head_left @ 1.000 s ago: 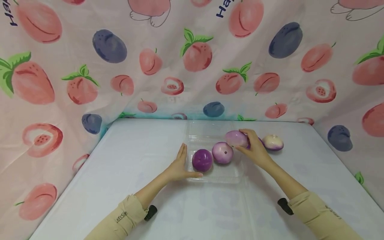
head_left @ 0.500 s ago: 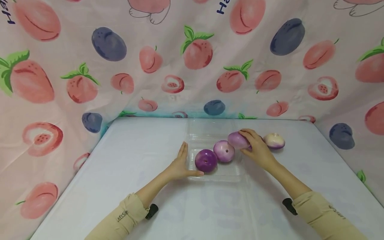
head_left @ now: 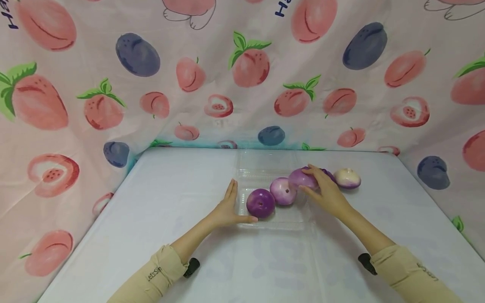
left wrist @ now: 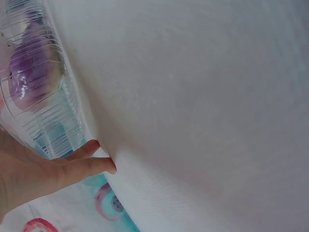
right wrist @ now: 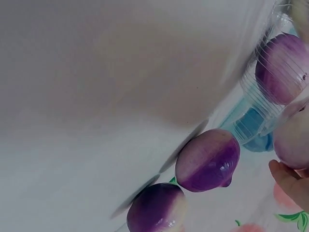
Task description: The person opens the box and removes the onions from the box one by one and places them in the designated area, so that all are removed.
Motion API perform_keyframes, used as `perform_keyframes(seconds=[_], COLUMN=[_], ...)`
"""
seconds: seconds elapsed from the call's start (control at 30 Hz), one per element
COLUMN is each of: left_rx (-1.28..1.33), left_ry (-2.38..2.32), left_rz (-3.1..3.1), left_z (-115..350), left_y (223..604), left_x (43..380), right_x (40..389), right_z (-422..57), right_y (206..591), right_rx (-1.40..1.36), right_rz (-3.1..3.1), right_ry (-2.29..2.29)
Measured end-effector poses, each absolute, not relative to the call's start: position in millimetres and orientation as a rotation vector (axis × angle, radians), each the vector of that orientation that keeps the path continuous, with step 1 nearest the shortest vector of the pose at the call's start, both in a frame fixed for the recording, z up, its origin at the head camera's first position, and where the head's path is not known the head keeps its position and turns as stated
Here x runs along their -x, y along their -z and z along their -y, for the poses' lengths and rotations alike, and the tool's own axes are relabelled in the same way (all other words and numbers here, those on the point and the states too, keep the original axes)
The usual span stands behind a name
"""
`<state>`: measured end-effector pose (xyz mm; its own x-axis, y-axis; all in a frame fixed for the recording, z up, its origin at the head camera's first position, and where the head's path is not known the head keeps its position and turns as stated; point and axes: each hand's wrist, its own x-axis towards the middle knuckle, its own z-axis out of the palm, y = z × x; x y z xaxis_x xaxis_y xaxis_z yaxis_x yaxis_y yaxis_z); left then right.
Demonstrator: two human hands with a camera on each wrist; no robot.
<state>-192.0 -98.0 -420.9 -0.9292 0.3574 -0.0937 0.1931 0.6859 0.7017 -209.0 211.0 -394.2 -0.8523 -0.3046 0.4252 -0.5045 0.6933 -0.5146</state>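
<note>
My left hand [head_left: 226, 210] lies along the left side of a clear plastic clamshell box [head_left: 282, 223], fingers straight and thumb out across its front corner. Inside sit a deep purple onion [head_left: 260, 203] and a paler one [head_left: 283, 192] with a dark spot. My right hand [head_left: 329, 194] grips a third purple onion [head_left: 302, 179] between thumb and fingertips, over the box's right side and close against the paler onion. In the right wrist view, the held onion [right wrist: 292, 142] shows only in part at the right edge, with fingers beneath it.
Right of the box, a purple onion [right wrist: 207, 162] and a white-topped onion [head_left: 347, 178] rest on the white table [head_left: 170, 202]. The first is partly hidden behind my right hand in the head view. The box's clear lid [head_left: 265, 160] stands open at the back, near a fruit-print curtain [head_left: 242, 105].
The held onion has shifted slightly right and down with my right hand. The deep purple onion has rolled a little, moving right so its spot shows. My left hand stays at the box.
</note>
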Motion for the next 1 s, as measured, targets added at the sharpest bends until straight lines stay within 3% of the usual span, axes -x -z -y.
perform_keyframes(seconds=[1.0], left_rx=[-0.432], left_ry=[-1.084], left_rz=[-2.669], left_z=[99.6], left_y=[424.0], left_x=[193.9], right_x=[208.3], right_z=[-214.7], right_y=[389.4], right_rx=[-0.650], right_rz=[2.463], right_ry=[-1.212])
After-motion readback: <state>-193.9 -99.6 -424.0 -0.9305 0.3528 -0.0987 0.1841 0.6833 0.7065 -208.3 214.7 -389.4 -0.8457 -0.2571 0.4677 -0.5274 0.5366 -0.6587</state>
